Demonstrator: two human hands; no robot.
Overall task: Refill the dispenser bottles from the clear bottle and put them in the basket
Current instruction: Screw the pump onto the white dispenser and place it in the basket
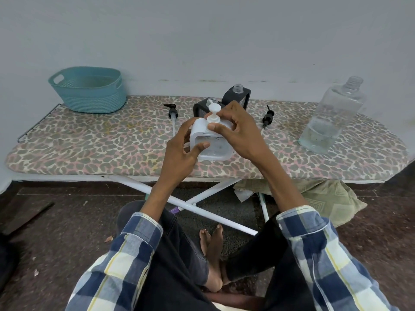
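Observation:
A white square dispenser bottle [213,145] stands on the ironing board, its white pump head [213,111] sticking up. My left hand [183,149] holds the bottle's left side. My right hand [235,129] pinches the pump collar at the bottle's neck. Behind them stand two black dispenser bottles [238,96] [202,107] with open necks. Two black pumps [171,113] [267,118] lie flat on the board. The clear bottle [332,117], uncapped and with a little liquid at the bottom, stands at the right. The teal basket [89,90] sits empty at the back left.
The ironing board [89,142] has a leopard-print cover and white crossed legs. A wall runs right behind it. A folded beige cloth [332,198] lies on the floor under the right end. My legs and bare feet are below the board's front edge.

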